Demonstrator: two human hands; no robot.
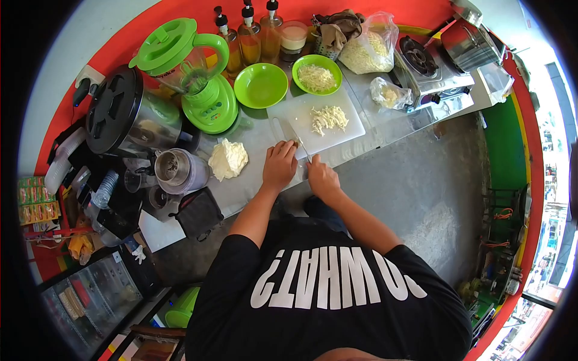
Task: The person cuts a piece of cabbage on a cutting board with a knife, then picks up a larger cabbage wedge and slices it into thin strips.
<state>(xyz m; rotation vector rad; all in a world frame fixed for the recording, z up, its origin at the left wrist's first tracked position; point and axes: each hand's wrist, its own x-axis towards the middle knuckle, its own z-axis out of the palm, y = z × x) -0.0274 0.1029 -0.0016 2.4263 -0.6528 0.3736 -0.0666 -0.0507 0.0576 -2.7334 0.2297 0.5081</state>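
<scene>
My right hand (323,175) is wrapped round the handle of a knife (303,143), whose blade points away across the white cutting board (341,136). Beside the blade, at the board's near left corner, my left hand (280,162) has its fingers bent and pressed together. A small brownish bit shows at its fingertips, too small to name. On the board lies a pile of pale shredded strips (329,120). Just behind stands a green bowl (331,58) with more pale shreds (316,78). To its left is another green bowl (261,86), with nothing seen inside.
A crumpled pale bag (228,159) lies left of my hands. Further left stand a green blender (209,108), a metal cup (172,167) and a black-lidded container (114,111). Pump bottles (250,42) line the wall. A bag of shreds (368,53) and a stove (421,63) are right.
</scene>
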